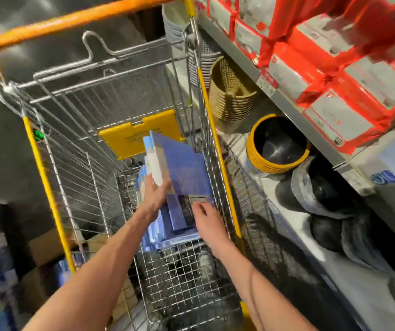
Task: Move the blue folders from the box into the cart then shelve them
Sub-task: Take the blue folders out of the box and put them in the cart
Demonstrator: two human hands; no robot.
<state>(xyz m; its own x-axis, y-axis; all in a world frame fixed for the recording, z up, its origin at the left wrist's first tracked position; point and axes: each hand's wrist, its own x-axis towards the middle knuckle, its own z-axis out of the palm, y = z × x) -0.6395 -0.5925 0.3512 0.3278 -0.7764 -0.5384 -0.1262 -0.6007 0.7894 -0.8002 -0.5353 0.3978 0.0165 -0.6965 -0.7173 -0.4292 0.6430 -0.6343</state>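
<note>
Both my arms reach down into a wire shopping cart (55, 168) with yellow trim and an orange handle. My left hand (154, 194) grips a small bundle of blue folders (182, 163) from below and holds it tilted up. My right hand (206, 216) touches the near corner of that bundle, by a grey label, fingers curled on its edge. More blue folders (168, 232) lie stacked flat on the cart floor beneath. A cardboard box (48, 249) stands on the floor left of the cart, with blue items beside it.
A metal shelf unit (287, 101) runs along the right. Red and white packages (335, 56) fill its upper level. Below stand stacked gold mesh bins (232, 96), yellow-rimmed bins (277, 144) and dark bins (323, 194). A yellow child-seat flap (125, 139) is at the cart's far end.
</note>
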